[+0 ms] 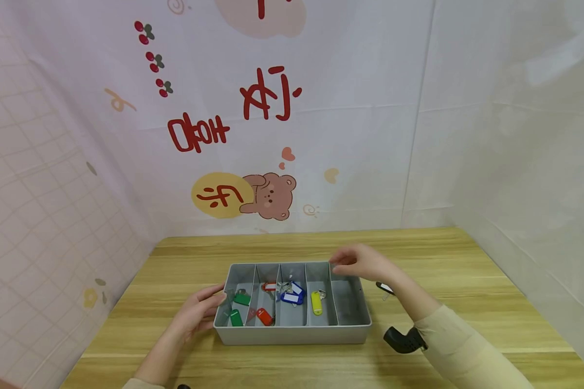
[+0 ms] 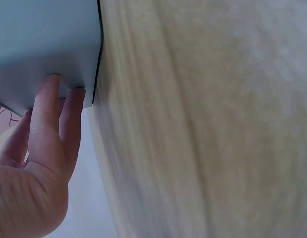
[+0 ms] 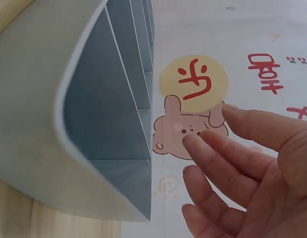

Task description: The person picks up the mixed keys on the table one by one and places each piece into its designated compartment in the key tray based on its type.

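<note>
A grey tray (image 1: 292,335) with five side-by-side compartments stands on the wooden table. My left hand (image 1: 197,313) is at its left end; in the left wrist view the fingertips (image 2: 53,82) rest against the end wall. My right hand (image 1: 362,263) hovers over the back of the rightmost compartment, fingers relaxed and holding nothing. From left to right lie green key tags (image 1: 242,299), red key tags (image 1: 265,317), blue key tags (image 1: 292,297) and a yellow key tag (image 1: 317,303), one colour per compartment. A black key tag (image 1: 385,288) lies on the table, right of the tray, partly behind my right forearm.
Wooden table (image 1: 185,265) extends around the tray on all sides. A white printed cloth (image 1: 350,135) with a bear and red characters hangs behind it, and pale cloth walls flank the table. A black wrist mount (image 1: 403,340) sits at my right sleeve.
</note>
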Action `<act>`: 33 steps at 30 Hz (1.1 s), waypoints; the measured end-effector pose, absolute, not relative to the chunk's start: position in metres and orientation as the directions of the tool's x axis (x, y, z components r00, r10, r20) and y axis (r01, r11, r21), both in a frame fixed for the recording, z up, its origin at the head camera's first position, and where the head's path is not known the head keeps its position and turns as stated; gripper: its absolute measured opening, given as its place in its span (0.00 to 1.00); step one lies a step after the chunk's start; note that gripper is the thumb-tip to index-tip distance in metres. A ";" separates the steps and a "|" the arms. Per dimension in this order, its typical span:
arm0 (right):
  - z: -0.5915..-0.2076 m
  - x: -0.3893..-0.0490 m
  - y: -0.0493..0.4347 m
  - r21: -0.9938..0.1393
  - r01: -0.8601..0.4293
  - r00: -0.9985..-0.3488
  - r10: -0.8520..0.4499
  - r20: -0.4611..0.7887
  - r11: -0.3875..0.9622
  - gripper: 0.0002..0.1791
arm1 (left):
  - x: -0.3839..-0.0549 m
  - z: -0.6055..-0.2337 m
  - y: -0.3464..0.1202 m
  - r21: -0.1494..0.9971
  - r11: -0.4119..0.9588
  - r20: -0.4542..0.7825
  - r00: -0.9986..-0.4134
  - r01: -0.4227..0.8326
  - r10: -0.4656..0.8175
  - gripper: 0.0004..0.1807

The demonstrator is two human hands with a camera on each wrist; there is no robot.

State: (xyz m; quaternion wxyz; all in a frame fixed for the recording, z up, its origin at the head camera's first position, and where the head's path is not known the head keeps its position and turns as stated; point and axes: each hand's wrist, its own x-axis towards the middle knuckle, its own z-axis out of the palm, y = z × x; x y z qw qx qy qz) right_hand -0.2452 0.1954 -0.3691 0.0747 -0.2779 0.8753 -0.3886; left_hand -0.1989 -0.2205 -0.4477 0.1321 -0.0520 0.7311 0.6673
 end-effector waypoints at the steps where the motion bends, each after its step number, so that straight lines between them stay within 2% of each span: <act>1: -0.370 -0.244 0.197 -0.723 -0.430 -0.833 -0.546 0.087 0.541 0.16 | -0.199 -0.448 -0.221 0.962 0.105 -0.262 -0.960 -0.251 0.101 0.37; 16: -0.382 -0.234 0.223 -0.725 -0.443 -0.847 -0.512 0.145 0.527 0.22 | -0.201 -0.449 -0.222 0.958 0.128 -0.272 -0.956 -0.257 0.110 0.37; 22: -0.394 -0.233 0.234 -0.699 -0.486 -0.838 -0.506 0.203 0.524 0.20 | -0.200 -0.449 -0.222 0.958 0.131 -0.270 -0.957 -0.256 0.107 0.37; 33: -0.411 -0.226 0.256 -0.666 -0.492 -0.864 -0.405 0.298 0.560 0.17 | -0.200 -0.449 -0.223 0.959 0.142 -0.263 -0.959 -0.247 0.105 0.37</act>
